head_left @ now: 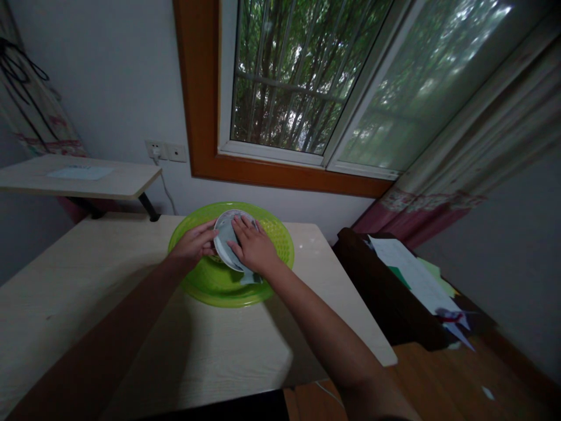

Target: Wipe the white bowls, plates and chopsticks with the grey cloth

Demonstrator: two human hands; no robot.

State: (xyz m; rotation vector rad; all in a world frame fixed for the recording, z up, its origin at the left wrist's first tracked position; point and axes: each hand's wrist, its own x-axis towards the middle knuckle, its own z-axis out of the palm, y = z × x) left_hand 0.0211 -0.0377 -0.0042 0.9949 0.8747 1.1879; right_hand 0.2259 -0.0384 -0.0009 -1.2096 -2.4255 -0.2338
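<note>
A white plate or shallow bowl (222,221) is tilted towards me above a bright green plastic basket (232,300). My left hand (196,241) grips its left rim, thumb in front and fingers behind. A grey-green cloth (225,234) lies over the inside of the plate, and its loose end hangs below the lower rim, over the basket. My right hand (255,245) presses this cloth against the plate, fingers stretched out together and thumb apart. Most of the plate's right half is hidden by that hand.
The basket stands on a pale wooden table (210,351) against the wall. At the left is a raised shelf (123,178) with a sheet of paper (80,172). Behind are wall sockets (165,151) and a window (307,76). Papers (414,275) lie on a dark surface at the right.
</note>
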